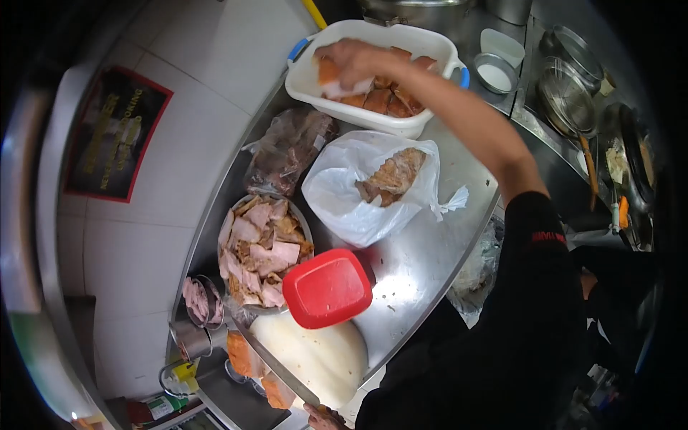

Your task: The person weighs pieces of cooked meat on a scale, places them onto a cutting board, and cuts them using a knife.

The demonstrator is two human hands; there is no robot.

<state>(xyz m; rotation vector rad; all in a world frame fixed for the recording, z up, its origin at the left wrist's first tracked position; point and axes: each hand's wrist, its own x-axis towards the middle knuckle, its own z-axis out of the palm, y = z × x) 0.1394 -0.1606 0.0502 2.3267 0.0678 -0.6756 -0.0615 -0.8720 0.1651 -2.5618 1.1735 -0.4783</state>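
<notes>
My right hand (351, 61) reaches into a white tub (423, 127) with blue handles, its fingers around a piece of roast pork (328, 72) with orange-brown skin and a pale side. More roast pork chunks (380, 100) lie in the tub. At the bottom edge my left hand (326, 418), partly cut off, is closed on the handle of a knife (276, 365). Its long blade crosses the edge of a round, pale cutting board (315, 358). Beside the blade are two orange-skinned pork pieces (244, 355). A red plastic container (327, 288) overlaps the board.
A bowl of cut meat (259, 247) stands by the red container. Nearby are an open white plastic bag (351, 193) with meat and a clear bag of dark meat (290, 150). Metal pans and a strainer (566, 97) are at the right. A tiled wall (158, 172) borders the steel counter (405, 287).
</notes>
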